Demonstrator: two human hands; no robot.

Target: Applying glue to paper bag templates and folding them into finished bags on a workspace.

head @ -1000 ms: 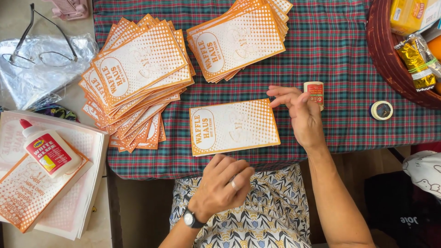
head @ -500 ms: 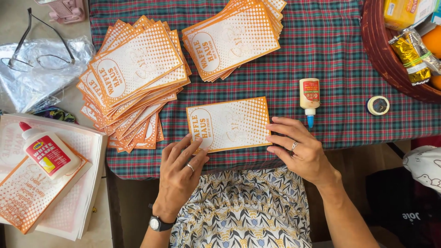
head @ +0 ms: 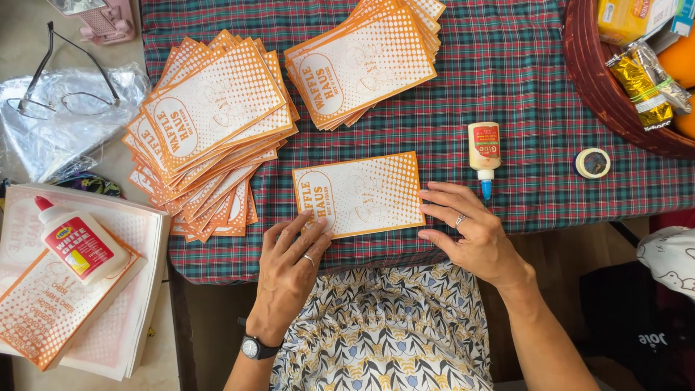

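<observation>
A single orange-and-white paper bag point(head: 360, 193) lies flat on the plaid tablecloth point(head: 507, 80) near its front edge. My left hand point(head: 293, 257) rests with spread fingers on the bag's lower left corner. My right hand point(head: 463, 228) presses its fingertips against the bag's right edge. A small glue bottle point(head: 484, 152) with a blue tip lies just beyond my right hand, not held. Both hands lie flat and grip nothing.
Two piles of the same bags point(head: 210, 127) point(head: 365, 61) sit at the back left and centre. A tape roll point(head: 593, 163) and a brown basket point(head: 601, 87) of snacks are at right. A large white glue bottle point(head: 76, 242) lies on paper sheets at left, beyond them spectacles point(head: 54, 87).
My right hand let go of the small glue bottle, which now lies on the cloth. Both hands came down onto the single bag's edges.
</observation>
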